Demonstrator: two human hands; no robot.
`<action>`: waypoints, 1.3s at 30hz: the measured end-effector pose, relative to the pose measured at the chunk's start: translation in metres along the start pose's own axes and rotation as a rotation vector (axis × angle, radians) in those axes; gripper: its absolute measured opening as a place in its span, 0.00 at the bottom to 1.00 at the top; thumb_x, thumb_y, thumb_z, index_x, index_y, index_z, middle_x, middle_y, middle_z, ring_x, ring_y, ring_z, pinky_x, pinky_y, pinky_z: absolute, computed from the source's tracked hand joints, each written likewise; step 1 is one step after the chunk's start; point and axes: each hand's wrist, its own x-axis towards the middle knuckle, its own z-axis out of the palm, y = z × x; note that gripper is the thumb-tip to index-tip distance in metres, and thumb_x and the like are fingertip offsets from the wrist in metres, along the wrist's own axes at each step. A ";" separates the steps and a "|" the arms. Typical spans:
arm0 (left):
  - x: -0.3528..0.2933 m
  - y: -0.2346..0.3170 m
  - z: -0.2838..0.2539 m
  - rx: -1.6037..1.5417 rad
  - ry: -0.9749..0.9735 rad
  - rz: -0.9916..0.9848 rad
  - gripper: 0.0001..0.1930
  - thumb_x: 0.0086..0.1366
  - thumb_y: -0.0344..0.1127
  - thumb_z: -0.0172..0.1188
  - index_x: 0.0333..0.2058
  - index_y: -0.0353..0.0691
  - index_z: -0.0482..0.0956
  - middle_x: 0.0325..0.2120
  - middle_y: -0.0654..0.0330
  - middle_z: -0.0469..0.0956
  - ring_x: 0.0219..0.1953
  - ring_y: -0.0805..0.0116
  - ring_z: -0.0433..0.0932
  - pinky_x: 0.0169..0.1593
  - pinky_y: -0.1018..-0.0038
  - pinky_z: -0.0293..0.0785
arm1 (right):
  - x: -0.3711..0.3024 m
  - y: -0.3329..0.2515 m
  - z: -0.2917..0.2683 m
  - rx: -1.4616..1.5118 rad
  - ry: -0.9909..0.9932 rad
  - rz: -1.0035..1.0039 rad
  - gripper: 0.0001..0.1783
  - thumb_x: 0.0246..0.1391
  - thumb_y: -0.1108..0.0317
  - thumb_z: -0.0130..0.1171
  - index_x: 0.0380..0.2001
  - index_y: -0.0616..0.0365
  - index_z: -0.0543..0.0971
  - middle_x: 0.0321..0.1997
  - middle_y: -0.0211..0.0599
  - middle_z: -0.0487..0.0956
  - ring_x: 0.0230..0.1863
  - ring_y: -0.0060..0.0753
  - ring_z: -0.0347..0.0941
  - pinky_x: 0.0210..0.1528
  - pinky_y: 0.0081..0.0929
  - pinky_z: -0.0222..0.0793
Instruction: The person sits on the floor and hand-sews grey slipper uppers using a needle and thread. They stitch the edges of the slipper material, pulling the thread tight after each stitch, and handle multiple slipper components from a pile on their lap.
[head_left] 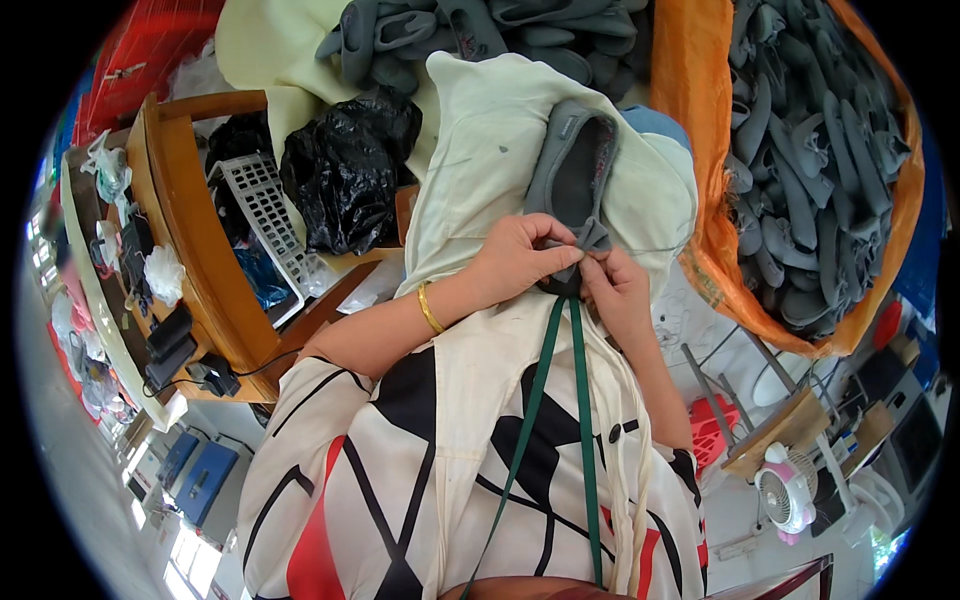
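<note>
A grey slip-on fabric shoe (573,170) lies on the pale cloth (470,150) over my lap, its opening facing up and a small bow-like piece at its near end. My left hand (525,252), a gold bangle at its wrist, pinches at that near end with thumb and forefinger. Fingertips meet there with my right hand (618,285), which is also closed in a pinch; what it holds is too small to make out. A thin dark line, perhaps thread, trails rightward over the cloth. Two green straps (541,380) run down from below my hands.
Many grey shoes fill an orange sack (690,100) on the right, and more shoes (470,30) are heaped ahead. To the left are a black plastic bag (345,165), a white perforated basket (262,205) and a wooden frame (170,220). A small fan (786,490) stands at lower right.
</note>
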 end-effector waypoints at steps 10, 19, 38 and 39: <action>-0.002 0.006 -0.006 0.002 -0.036 -0.035 0.11 0.62 0.33 0.68 0.41 0.36 0.81 0.30 0.68 0.80 0.28 0.84 0.74 0.29 0.84 0.72 | 0.001 0.009 -0.012 0.073 -0.133 -0.021 0.11 0.66 0.73 0.54 0.49 0.59 0.78 0.39 0.20 0.78 0.37 0.10 0.67 0.41 0.13 0.63; 0.000 0.008 -0.005 -0.061 -0.025 -0.009 0.09 0.59 0.32 0.69 0.36 0.35 0.83 0.26 0.67 0.80 0.24 0.83 0.73 0.25 0.83 0.71 | 0.001 0.008 -0.018 0.170 -0.187 0.100 0.09 0.66 0.72 0.54 0.47 0.58 0.79 0.26 0.17 0.73 0.23 0.09 0.63 0.26 0.12 0.58; 0.003 0.006 -0.007 0.149 -0.089 -0.028 0.10 0.61 0.31 0.67 0.39 0.32 0.81 0.32 0.65 0.81 0.32 0.83 0.76 0.35 0.83 0.73 | 0.016 -0.038 -0.001 0.037 -0.069 0.191 0.15 0.67 0.63 0.52 0.54 0.55 0.73 0.26 0.27 0.75 0.23 0.15 0.68 0.27 0.14 0.64; 0.002 0.007 -0.007 0.167 -0.089 -0.017 0.10 0.61 0.31 0.67 0.39 0.33 0.81 0.32 0.65 0.81 0.32 0.83 0.76 0.35 0.83 0.73 | 0.019 -0.048 -0.011 -0.056 -0.049 0.172 0.15 0.68 0.62 0.52 0.54 0.55 0.75 0.27 0.29 0.76 0.24 0.18 0.70 0.28 0.17 0.66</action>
